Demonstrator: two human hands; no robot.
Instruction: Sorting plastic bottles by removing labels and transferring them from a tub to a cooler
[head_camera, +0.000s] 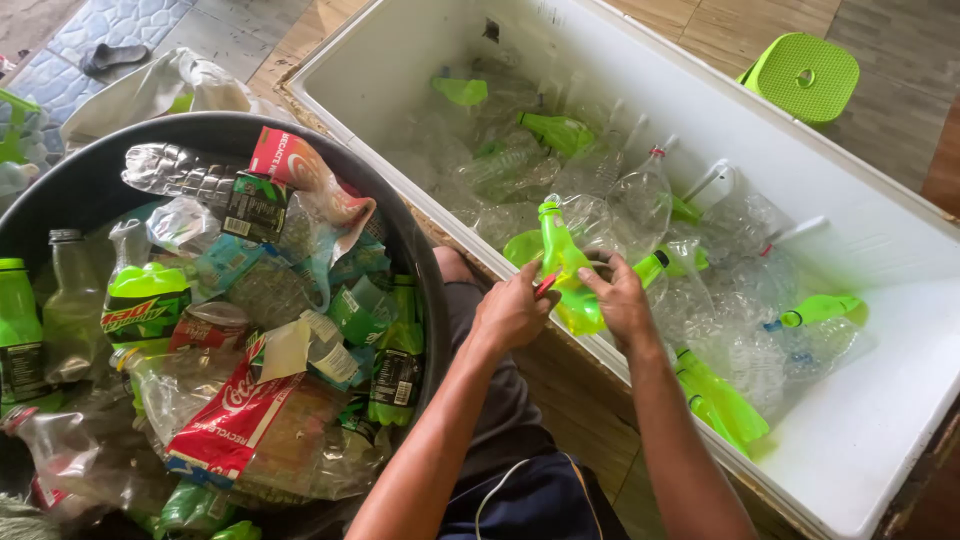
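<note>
**A:** so where are you at right now? Looks like you've got 1 green bottle (566, 272) up over the near wall of the white box (880, 420), both hands on it.

**B:** yep. Your left hand (512, 312) is closed around something small and red (545, 286), a blade or cutter maybe, too small to tell, and it's pressed against the bottle's side. Your right hand (620, 300) is clamped on the lower part of the bottle, holding it steady.

**A:** so I'd guess label stripping, or cutting?

**B:** that's my read. The box holds bare clear and green bottles, the black tub (415, 240) beside your knee is full of labelled ones. Next move needs a firm right grip and the red thing kept off your fingers.
</note>
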